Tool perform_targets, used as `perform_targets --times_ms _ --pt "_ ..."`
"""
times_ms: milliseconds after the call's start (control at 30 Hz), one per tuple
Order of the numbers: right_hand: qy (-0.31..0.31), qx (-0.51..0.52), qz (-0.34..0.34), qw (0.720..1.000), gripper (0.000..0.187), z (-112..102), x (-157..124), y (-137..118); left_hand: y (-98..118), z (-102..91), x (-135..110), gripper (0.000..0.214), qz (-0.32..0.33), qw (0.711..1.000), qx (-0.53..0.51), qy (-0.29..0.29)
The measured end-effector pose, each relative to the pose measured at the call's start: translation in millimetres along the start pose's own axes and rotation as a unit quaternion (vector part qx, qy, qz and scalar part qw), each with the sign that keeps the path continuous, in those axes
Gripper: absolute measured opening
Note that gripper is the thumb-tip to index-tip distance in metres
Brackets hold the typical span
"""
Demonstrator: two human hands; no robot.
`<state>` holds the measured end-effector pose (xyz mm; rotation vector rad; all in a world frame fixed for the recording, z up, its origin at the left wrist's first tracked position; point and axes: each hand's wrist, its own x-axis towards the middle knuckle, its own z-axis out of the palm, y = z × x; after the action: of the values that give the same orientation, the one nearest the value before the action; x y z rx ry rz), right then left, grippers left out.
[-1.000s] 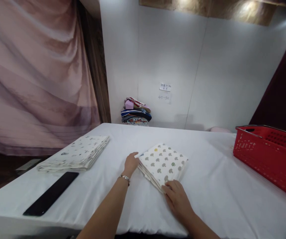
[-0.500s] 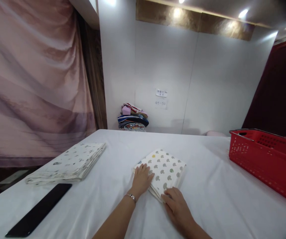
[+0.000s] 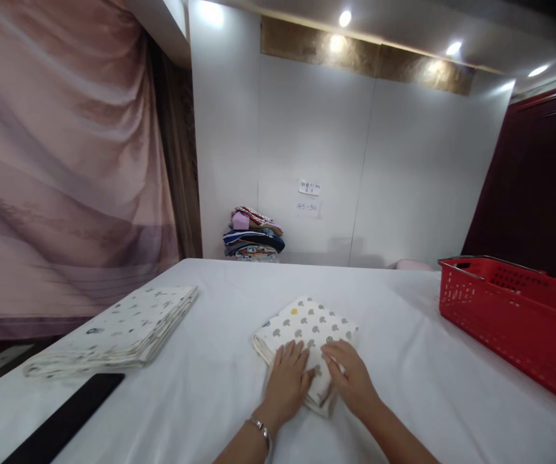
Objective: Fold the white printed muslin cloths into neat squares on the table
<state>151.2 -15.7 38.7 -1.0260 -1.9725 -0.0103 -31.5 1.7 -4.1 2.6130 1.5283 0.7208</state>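
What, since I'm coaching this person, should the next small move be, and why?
Perhaps even up the near corner of the folded mushroom-print cloth: a lower layer seems to show past the top there, and the left hand lies flat close by.

On the left part of the desk (image 3: 210,361), which wears a white cover, there is a stack of folded cloths (image 3: 130,325) with small grey-green prints. Just beside its near end lies a long black flat object (image 3: 65,419). At the right side stands a red basket (image 3: 509,322), with holes in its wall. Beyond the far edge, a pile of coloured textiles (image 3: 253,238) is near the pale wall (image 3: 316,129). This wall bears a paper sign (image 3: 308,207) reading "45-50". A pink curtain (image 3: 65,161) hangs at left; ceiling lamps (image 3: 453,48) shine above.
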Motion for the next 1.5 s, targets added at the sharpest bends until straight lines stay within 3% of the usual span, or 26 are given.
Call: perform_targets --times_ms 133,233,367,467,600,733,967,1100,1300,1500 --pt "-0.015 -0.006 0.051 0.999 0.028 11.0 39.2 16.4 5.9 -10.2 4.7 0.049 -0.001 0.999 -0.026 -0.019" --pt "-0.094 -0.026 0.098 0.990 0.034 26.6 55.7 28.8 14.3 -17.2 4.6 0.054 0.015 0.999 -0.038 -0.004" --pt "-0.227 -0.100 0.146 0.958 0.044 42.2 54.4 45.5 16.3 -10.4 -1.4 0.055 0.011 0.999 -0.029 -0.018" --pt "-0.266 -0.149 0.150 0.940 0.045 49.0 38.9 56.2 11.9 0.4 -6.0 0.050 0.010 1.000 -0.027 0.001" --pt "-0.261 -0.163 0.147 0.940 0.046 54.6 26.6 62.8 10.6 3.6 -6.6 0.049 0.015 0.999 -0.037 0.019" --pt "-0.287 -0.149 0.155 0.933 0.041 51.0 41.1 69.5 18.5 -3.4 -5.5 0.050 -0.006 0.999 -0.038 0.008" --pt "-0.266 -0.226 0.180 0.920 0.041 33.1 47.4 89.8 34.1 0.0 -14.5 0.057 0.053 0.998 -0.026 -0.017" --pt "-0.232 -0.137 0.224 0.937 0.034 28.8 48.7 95.2 36.5 1.5 -14.4 0.055 0.049 0.998 -0.026 -0.025" --pt "-0.179 -0.095 0.308 0.930 0.038 2.0 54.1 127.5 39.9 -7.1 -12.6 0.053 0.036 0.998 -0.049 -0.031" --pt "-0.161 -0.046 0.317 0.934 0.040 -19.3 35.4 141.5 51.2 -16.5 -9.9 0.039 0.012 0.996 -0.084 0.012"
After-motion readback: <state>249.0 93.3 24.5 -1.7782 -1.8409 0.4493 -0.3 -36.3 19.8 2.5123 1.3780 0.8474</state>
